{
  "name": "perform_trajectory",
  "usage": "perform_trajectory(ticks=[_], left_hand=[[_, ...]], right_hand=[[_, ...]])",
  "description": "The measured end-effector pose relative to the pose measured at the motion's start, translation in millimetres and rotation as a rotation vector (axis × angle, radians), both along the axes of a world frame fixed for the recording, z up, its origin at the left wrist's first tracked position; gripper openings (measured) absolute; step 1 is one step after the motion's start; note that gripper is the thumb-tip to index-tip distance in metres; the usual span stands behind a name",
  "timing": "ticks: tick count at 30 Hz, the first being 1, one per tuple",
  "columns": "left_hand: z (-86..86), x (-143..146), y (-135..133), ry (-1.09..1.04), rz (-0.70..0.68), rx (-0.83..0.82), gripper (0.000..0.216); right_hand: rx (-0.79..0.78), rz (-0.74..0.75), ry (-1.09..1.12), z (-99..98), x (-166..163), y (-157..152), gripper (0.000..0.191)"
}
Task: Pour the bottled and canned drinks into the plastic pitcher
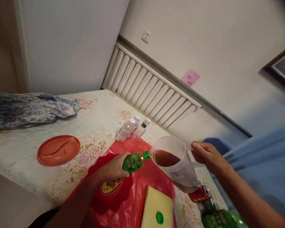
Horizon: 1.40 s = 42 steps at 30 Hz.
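My left hand (112, 169) is closed around a green plastic bottle (134, 161) with no cap on it, tipped on its side with its open mouth at the rim of a clear plastic pitcher (180, 172). The pitcher holds brown liquid and leans toward the bottle. My right hand (207, 155) grips the pitcher's handle on its far side. A green bottle cap (159, 217) lies on a yellow pad (156, 205) near the front edge. Both hands hover over a red plastic bag (133, 196) spread on the table.
A floral tablecloth (97, 120) covers the table. A red plate (58, 150) sits at left, blue patterned cloth (26, 109) behind it. Three small clear bottles (130, 128) lie near the wall radiator (149, 88). Cans and green packaging (213, 212) crowd the front right.
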<state>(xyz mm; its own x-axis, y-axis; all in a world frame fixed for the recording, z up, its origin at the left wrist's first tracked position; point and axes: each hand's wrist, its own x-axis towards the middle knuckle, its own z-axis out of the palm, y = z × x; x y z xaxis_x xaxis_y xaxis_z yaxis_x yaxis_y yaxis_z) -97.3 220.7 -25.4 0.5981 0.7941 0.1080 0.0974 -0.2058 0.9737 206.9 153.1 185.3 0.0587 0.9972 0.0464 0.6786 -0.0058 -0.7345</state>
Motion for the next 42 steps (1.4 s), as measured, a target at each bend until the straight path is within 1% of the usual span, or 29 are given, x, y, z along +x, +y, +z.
perform_trajectory(ticks=[4, 11, 15, 21, 32, 37, 42], left_hand=[[-0.7, 1, 0, -0.022, 0.011, 0.008, 0.044], [1.7, 0, -3, -0.010, 0.039, 0.020, 0.045], [1.1, 0, -2, 0.000, 0.023, 0.033, 0.048], [-5.4, 1, 1, -0.009, 0.019, 0.050, 0.052], [-5.9, 2, 1, 0.033, 0.007, 0.055, 0.052], [-2.7, 2, 1, 0.030, 0.011, 0.053, 0.048], [0.0, 2, 0, 0.028, 0.010, 0.036, 0.049]], right_hand=[[-0.004, 0.008, -0.001, -0.9, 3, 1, 0.055], [-0.007, -0.007, -0.007, 2.9, -3, 0, 0.057], [-0.012, -0.009, -0.020, 3.5, -3, 1, 0.056], [-0.020, 0.007, -0.061, 5.4, -3, 1, 0.057], [-0.057, 0.059, -0.116, 7.4, -1, 2, 0.056], [-0.055, 0.055, -0.135, 9.0, -4, 1, 0.058], [-0.054, 0.056, -0.135, 9.0, -5, 3, 0.058]])
